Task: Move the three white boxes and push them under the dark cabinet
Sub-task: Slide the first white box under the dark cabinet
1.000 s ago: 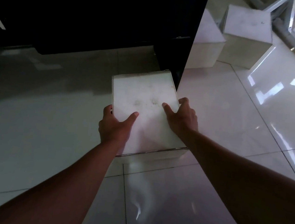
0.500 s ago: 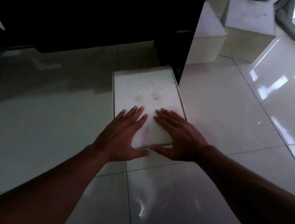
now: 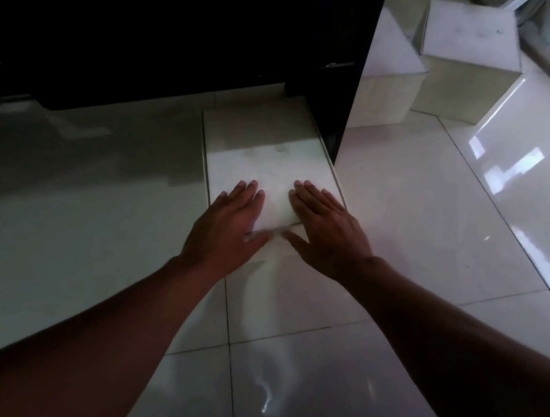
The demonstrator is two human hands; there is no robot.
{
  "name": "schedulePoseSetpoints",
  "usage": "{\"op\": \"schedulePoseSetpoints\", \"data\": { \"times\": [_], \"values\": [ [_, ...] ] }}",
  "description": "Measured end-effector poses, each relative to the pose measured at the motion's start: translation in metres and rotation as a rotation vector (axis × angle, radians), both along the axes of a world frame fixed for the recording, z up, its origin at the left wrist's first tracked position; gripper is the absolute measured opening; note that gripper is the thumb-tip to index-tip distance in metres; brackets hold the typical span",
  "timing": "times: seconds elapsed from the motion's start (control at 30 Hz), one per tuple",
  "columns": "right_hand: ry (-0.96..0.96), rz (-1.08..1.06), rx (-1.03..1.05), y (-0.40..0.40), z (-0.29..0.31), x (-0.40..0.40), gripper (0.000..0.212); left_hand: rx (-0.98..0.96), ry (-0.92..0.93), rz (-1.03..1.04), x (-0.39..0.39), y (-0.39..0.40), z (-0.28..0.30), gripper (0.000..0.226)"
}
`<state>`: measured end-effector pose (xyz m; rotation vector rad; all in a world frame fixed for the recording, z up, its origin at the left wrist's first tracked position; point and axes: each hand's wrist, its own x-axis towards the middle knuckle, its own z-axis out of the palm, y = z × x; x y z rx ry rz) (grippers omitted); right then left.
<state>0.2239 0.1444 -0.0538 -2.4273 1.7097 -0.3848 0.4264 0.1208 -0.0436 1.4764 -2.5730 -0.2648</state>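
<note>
Both hands, left hand (image 3: 229, 217) and right hand (image 3: 326, 228), lay flat and spread on the white box (image 3: 267, 161), which looked light and stiff, slid easily on the shiny floor (image 3: 66, 223), and was best pushed from its near edge at 6 o'clock.

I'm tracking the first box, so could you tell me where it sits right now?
In the head view, the white box lies on the floor at centre, its far end under the dark cabinet, with the left hand and right hand flat on its near end.

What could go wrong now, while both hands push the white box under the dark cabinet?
1. The white box runs close along the cabinet's side panel; its right edge may catch there and turn the box.
2. The left hand and right hand lie flat on top near the rear edge, so they may slide off, or later meet the dark cabinet.
</note>
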Motion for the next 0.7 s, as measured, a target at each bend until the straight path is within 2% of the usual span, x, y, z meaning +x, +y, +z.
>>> {"op": "schedulePoseSetpoints", "data": {
  "times": [0.27, 0.7],
  "values": [
    [-0.047, -0.087, -0.058, -0.043, -0.012, 0.014, 0.065, 0.055, -0.064, 0.041, -0.004, -0.05, 0.009, 0.07],
    [-0.114, -0.066, -0.061, -0.091, -0.011, 0.008, 0.063, 0.082, -0.058, 0.103, -0.011, -0.091, 0.006, 0.072]
  ]
}}
